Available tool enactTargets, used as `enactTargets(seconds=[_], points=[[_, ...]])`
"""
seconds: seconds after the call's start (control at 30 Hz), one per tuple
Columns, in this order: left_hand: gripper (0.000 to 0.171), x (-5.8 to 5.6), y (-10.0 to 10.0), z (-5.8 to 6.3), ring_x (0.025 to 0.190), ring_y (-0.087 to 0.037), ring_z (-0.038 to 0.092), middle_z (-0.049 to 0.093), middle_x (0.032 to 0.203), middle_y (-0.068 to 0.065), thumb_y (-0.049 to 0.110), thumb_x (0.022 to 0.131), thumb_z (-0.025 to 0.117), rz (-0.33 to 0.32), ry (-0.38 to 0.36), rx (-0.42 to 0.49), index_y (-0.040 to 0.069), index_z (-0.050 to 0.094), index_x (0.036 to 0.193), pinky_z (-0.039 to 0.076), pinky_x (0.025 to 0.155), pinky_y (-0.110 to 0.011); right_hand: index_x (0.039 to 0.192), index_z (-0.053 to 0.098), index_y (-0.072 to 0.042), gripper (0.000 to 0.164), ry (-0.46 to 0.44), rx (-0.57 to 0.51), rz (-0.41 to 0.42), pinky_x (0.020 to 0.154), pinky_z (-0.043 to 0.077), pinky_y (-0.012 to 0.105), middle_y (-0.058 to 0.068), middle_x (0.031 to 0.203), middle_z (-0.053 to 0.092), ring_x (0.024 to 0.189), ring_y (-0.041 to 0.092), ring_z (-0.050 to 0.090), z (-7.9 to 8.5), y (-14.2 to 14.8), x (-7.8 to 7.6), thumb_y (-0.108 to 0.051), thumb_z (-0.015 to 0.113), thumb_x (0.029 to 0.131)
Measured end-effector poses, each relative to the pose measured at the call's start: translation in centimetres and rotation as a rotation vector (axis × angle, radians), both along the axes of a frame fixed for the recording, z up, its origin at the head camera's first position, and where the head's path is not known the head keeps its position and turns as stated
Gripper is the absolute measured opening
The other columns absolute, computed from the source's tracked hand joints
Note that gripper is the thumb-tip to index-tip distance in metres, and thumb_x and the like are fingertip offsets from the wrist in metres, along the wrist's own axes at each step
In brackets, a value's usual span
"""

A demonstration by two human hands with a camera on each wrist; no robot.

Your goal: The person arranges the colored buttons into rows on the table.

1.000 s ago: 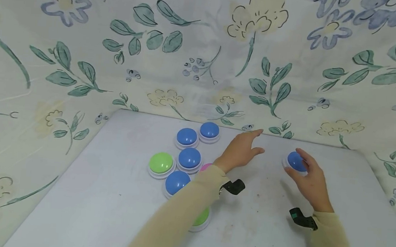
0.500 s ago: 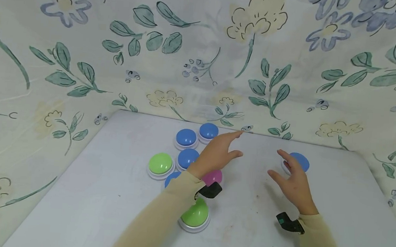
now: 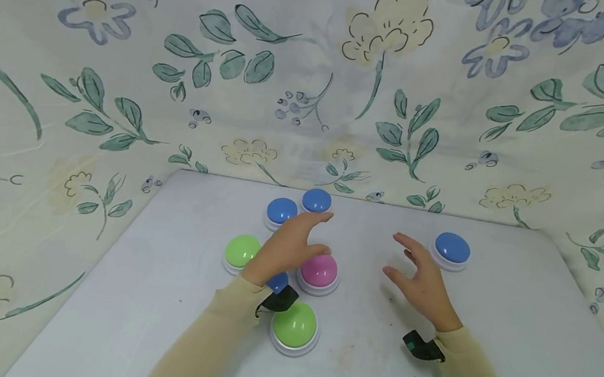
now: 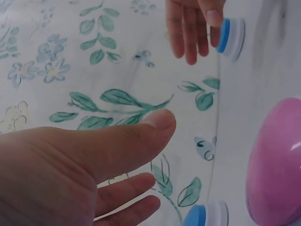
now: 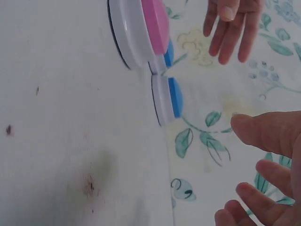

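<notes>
Hanging wide and empty, the left hand (image 3: 285, 245) hovers near the pink button (image 3: 319, 271), the right hand (image 3: 423, 283) near the far-right blue button (image 3: 452, 247); only the head view catches 2 green buttons (image 3: 295, 324).

head view looks from up high, forward and down, far enough back to fit the left hand (image 3: 285, 244), right hand (image 3: 424, 285), bench (image 3: 170, 301) and flowery backdrop (image 3: 304, 148). wrist views are way closer and turned sideways: the left one puts the bench down the right side of the frame, the right one down the left. each catches the opposite hand near the top, and the pink button (image 3: 320, 270) shows in all three.
</notes>
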State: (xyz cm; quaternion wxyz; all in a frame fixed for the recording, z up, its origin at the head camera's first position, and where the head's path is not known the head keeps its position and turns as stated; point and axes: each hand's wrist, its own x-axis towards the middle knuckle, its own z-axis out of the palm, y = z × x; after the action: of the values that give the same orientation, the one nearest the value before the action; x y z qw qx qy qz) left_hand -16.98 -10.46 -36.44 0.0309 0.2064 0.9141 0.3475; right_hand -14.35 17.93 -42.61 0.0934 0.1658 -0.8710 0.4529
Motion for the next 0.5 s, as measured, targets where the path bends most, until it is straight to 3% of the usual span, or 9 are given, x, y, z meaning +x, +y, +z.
enactTargets(seconds=[0.23,0.5], points=[[0.067,0.7,-2.0,-0.1,0.135,-0.027,0.05,0.057,0.144,-0.007,0.018,0.087,0.079,-0.008,-0.002,-0.025,0.008,0.051,0.147,0.042,0.112,-0.043,0.146,0.046,-0.002,0.068,-0.032,0.013,0.027,0.111,0.04,0.051,0.018,0.151,0.045,0.14,0.035,0.041,0.2,-1.3,0.2,-0.002,0.077,0.086],[0.068,1.8,-3.2,-0.6,0.134,-0.029,0.051,0.058,0.143,-0.01,0.019,0.088,0.079,0.006,0.002,-0.049,0.006,0.049,0.148,0.041,0.112,-0.046,0.146,0.046,-0.002,0.069,-0.034,0.008,0.065,0.11,0.042,0.051,0.017,0.15,0.047,0.138,0.035,0.043,0.2,-3.1,0.7,-0.003,0.079,0.085]])
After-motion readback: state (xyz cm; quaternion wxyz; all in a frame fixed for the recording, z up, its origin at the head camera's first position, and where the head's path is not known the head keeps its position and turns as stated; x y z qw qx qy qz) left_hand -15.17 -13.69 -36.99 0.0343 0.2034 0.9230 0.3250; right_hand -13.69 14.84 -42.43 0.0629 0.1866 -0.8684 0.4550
